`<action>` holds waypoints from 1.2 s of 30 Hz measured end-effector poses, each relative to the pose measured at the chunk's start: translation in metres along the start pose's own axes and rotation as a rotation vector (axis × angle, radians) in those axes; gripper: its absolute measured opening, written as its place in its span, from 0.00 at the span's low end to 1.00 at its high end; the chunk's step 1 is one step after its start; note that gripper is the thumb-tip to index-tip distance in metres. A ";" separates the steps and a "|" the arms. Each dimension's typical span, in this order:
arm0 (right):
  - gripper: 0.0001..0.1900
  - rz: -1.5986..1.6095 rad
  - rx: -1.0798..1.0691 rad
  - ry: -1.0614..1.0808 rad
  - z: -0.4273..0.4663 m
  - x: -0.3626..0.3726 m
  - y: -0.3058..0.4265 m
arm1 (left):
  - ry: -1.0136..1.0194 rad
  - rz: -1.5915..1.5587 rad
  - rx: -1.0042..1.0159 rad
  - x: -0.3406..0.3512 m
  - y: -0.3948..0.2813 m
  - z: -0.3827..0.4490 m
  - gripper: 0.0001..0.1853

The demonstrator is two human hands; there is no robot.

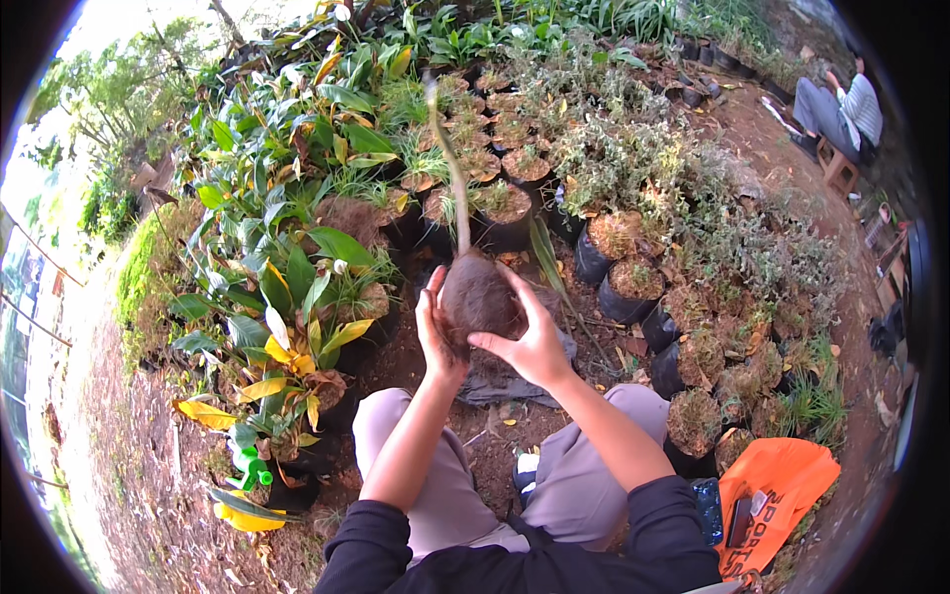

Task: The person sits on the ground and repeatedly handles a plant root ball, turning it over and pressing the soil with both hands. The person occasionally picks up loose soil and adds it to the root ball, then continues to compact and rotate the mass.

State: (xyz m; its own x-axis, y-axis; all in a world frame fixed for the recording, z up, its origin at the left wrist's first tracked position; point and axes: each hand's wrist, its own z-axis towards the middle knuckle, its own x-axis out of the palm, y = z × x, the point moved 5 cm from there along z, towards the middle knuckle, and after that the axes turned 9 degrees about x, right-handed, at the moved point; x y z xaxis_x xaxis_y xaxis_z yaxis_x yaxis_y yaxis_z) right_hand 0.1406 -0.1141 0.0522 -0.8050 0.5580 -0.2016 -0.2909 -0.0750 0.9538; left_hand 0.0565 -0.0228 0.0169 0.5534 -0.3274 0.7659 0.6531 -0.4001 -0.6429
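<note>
A brown, rounded root ball [482, 295] is held up between my hands, with a bare, thin stem [456, 174] rising from its top and leaning slightly left. My left hand [438, 327] cups its left side and underside, palm dark with soil. Around the right side wraps my right hand [531, 334], thumb across the lower front and fingers behind. Below the ball, a dark plastic sheet [508, 387] lies crumpled on the soil between my knees.
Leafy potted plants [297, 282] crowd the left. Black grow bags [631, 289] stand ahead and right. A green and yellow spray bottle [251, 512] sits at lower left, an orange bag [779, 490] at lower right. A person [846, 115] sits on a stool at far right.
</note>
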 end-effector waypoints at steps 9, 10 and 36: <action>0.45 -0.651 -0.192 0.018 -0.011 0.007 0.027 | 0.086 -0.039 -0.173 -0.011 0.009 -0.004 0.26; 0.44 -0.645 -0.197 0.024 -0.011 0.009 0.029 | 0.097 -0.045 -0.181 -0.015 0.012 -0.001 0.26; 0.29 -0.331 -0.028 0.003 0.006 0.007 -0.016 | -0.102 -0.007 -0.225 -0.014 0.016 0.003 0.26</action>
State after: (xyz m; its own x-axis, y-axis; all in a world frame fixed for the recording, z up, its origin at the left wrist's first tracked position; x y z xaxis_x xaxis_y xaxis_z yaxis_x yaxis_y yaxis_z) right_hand 0.1422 -0.1044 0.0369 -0.6657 0.5538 -0.5002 -0.5510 0.0873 0.8299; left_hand 0.0607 -0.0224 -0.0043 0.6059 -0.2403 0.7584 0.5318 -0.5867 -0.6107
